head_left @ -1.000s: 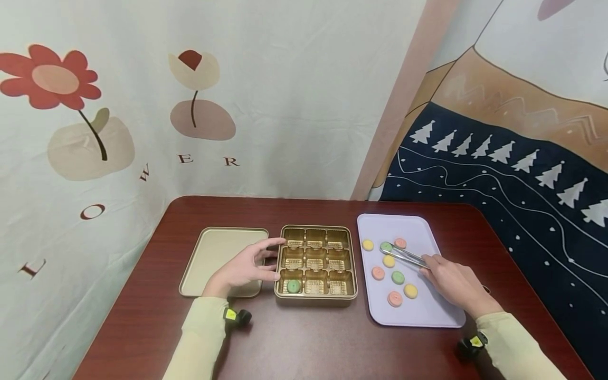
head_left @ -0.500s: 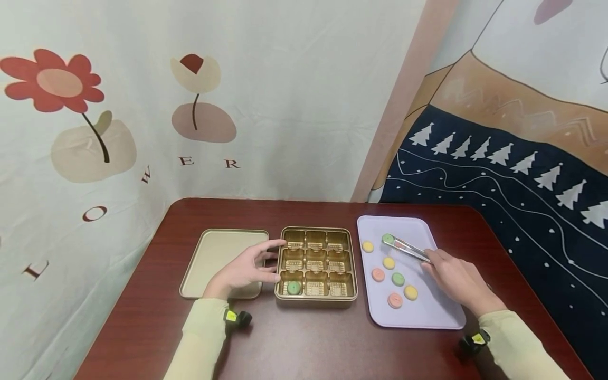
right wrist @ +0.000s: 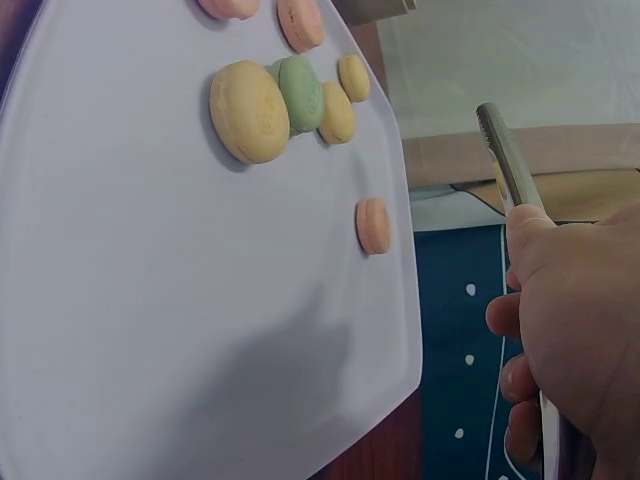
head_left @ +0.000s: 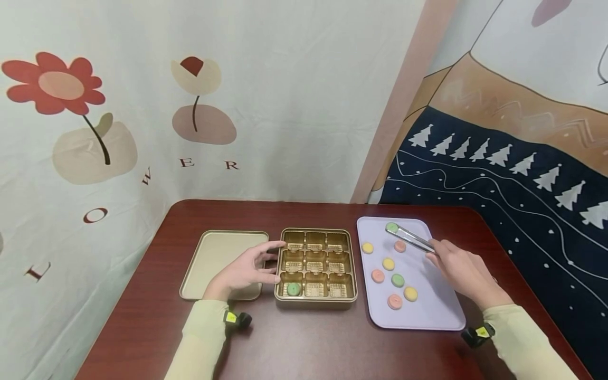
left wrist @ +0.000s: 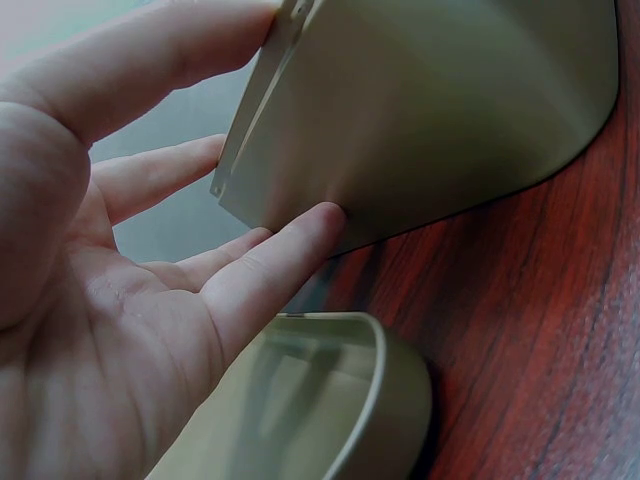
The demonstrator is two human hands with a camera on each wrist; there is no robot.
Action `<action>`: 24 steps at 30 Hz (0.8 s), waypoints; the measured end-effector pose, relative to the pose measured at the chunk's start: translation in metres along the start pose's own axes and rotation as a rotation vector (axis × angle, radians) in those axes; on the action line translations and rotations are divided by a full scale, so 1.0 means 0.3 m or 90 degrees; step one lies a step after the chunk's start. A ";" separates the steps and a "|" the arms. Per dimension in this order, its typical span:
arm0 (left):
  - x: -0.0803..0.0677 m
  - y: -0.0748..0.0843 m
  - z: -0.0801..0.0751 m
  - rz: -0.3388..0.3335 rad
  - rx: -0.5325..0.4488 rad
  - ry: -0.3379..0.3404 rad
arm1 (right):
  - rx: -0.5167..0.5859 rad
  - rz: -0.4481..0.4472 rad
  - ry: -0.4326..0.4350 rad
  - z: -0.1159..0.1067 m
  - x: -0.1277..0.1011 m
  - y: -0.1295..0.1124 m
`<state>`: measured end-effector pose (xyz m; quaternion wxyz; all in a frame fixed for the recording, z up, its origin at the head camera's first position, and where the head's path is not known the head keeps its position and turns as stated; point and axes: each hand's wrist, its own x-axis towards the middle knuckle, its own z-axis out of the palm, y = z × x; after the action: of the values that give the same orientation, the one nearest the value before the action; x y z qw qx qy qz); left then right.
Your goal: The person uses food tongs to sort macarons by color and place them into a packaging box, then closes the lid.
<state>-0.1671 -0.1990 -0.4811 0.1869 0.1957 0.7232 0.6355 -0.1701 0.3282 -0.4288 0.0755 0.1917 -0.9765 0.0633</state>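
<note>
Right wrist view: tongs (right wrist: 512, 165) tips cut off toward 12 o'clock, green macaron (head_left: 391, 227) out of frame. Left wrist view: gold box (left wrist: 430, 110) cropped at 1 o'clock, compartments unseen.

The left hand (head_left: 247, 270) lies low over the bench near its front edge, palm turned rightward, fingers (left wrist: 265, 275) straight and spread, thumb apart from them. Its pale yellow-green sleeve (head_left: 199, 338) runs back toward the front edge. The right hand (head_left: 458, 269) is raised toward the right edge, fingers curled in a pinching grip, its forearm (head_left: 522, 343) angled in from the front right corner.
</note>
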 end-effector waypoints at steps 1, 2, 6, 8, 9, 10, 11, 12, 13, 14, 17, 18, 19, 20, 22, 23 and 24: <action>-0.001 -0.001 0.000 0.000 0.000 0.000 | 0.001 -0.003 0.003 0.000 0.002 0.000; -0.001 -0.001 0.000 0.000 -0.002 0.000 | 0.000 -0.008 0.009 0.002 0.003 0.000; -0.003 -0.001 0.001 0.000 -0.002 0.001 | 0.000 -0.027 0.025 0.003 0.015 -0.014; -0.003 0.000 0.001 0.001 -0.001 0.001 | 0.002 -0.026 0.023 0.003 0.021 -0.029; -0.003 0.000 0.001 0.001 -0.001 0.001 | 0.006 -0.024 0.018 0.002 0.025 -0.038; -0.003 0.000 0.001 0.002 -0.001 0.001 | 0.008 -0.022 0.014 0.001 0.029 -0.047; -0.002 -0.001 0.001 0.001 -0.001 0.001 | 0.010 -0.021 0.010 0.001 0.034 -0.057; -0.002 -0.001 0.001 0.001 0.000 0.001 | 0.010 -0.022 0.007 0.002 0.039 -0.067; -0.001 -0.001 0.001 0.001 0.000 0.001 | 0.013 -0.023 0.003 0.002 0.044 -0.077; -0.001 -0.001 0.001 0.001 0.000 0.000 | 0.014 -0.028 0.002 0.003 0.051 -0.087; -0.001 0.000 0.001 0.000 0.001 0.000 | 0.009 -0.061 0.012 0.013 0.075 -0.117; 0.000 0.000 0.001 0.000 0.001 -0.001 | 0.008 -0.074 0.017 0.018 0.082 -0.127; -0.001 0.000 0.001 0.000 0.000 -0.001 | 0.009 -0.088 0.024 0.022 0.090 -0.138; 0.000 0.000 0.001 -0.001 -0.001 0.000 | 0.006 -0.104 0.034 0.027 0.098 -0.147; 0.000 -0.001 0.000 -0.003 -0.002 0.000 | 0.002 -0.137 0.052 0.035 0.112 -0.169; 0.001 -0.001 0.000 -0.003 -0.003 0.001 | 0.002 -0.152 0.062 0.039 0.119 -0.180; 0.001 -0.002 0.000 -0.003 -0.003 0.001 | 0.002 -0.165 0.069 0.042 0.126 -0.190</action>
<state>-0.1675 -0.1990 -0.4817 0.1883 0.1929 0.7224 0.6367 -0.1842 0.2601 -0.4292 0.1354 0.3129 -0.9378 0.0648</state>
